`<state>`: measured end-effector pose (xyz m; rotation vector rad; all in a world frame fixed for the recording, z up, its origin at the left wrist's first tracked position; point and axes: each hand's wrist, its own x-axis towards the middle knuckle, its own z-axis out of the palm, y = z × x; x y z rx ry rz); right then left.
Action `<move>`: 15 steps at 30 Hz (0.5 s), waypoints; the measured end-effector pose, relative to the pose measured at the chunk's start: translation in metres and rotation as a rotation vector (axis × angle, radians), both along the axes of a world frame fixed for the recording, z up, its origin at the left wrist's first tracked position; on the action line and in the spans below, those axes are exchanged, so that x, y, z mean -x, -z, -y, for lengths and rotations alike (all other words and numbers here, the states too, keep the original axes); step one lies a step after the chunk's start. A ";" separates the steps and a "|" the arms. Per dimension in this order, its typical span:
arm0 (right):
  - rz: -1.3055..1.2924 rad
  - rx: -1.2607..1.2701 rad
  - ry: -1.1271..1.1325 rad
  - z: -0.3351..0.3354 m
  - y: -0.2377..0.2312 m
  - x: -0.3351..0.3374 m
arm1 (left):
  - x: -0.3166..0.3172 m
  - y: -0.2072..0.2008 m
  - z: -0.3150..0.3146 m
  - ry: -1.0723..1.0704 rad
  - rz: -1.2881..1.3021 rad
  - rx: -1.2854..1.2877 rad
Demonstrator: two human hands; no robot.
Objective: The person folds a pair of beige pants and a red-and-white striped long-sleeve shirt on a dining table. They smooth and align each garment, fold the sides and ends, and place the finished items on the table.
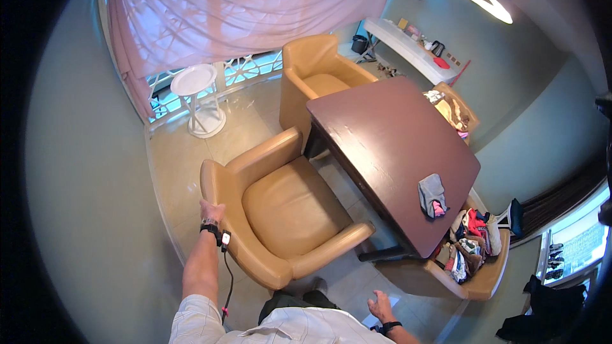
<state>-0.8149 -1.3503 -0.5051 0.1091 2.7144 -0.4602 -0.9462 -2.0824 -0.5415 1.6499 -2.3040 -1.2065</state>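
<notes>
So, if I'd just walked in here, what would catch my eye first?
Probably the big reddish-brown table right of centre, with a grey cloth near its edge. Beside it stands a tan armchair, the person's left fingers touching its back. A pink curtain spans the upper left, and a ring-shaped lamp glows at the upper right.

No text could be read; the red garment (473, 222) in the clothes pile (470, 246) bore marks too small to decipher.

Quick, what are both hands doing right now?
Left hand: on the tan armchair's back; whether it grips can't be told.
Right hand: open, loosely curled, holding nothing visible.
</notes>
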 end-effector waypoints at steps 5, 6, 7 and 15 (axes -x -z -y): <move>0.005 0.060 0.107 -0.021 0.021 -0.020 | -0.012 -0.001 -0.024 0.000 -0.069 0.012; 0.027 0.078 0.124 -0.018 0.022 -0.021 | -0.024 0.003 -0.024 -0.025 -0.056 0.024; 0.049 0.088 0.150 -0.020 0.023 -0.025 | -0.033 0.008 -0.029 -0.042 -0.045 0.027; -0.075 0.197 -0.002 -0.016 0.063 0.039 | -0.116 0.023 -0.067 -0.160 -0.072 0.106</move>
